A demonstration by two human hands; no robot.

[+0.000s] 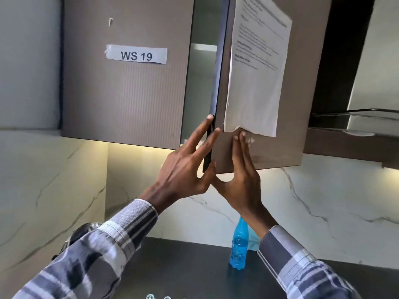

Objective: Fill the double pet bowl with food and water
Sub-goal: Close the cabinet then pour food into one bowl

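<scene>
- We face a wall cabinet [129,87] labelled "WS 19", its right-hand door [259,147] standing ajar with a printed sheet [259,67] taped to its front.
- Below, far across the dark counter [190,266], stands a blue water bottle [239,249], upright and partly behind our right sleeve.
- Our left hand [185,169] has straight fingers laid along the door's left edge, pinching nothing.
- Our right hand [241,178] presses flat, fingers straight, on the door's face just under the sheet.
- The double pet bowl is not in view, and neither is the food; we cannot tell whether either sits inside the cabinet.
- We judge the bottle light, thin-walled and likely to dent, perhaps slick; best gripped round its middle, not by the neck.
</scene>
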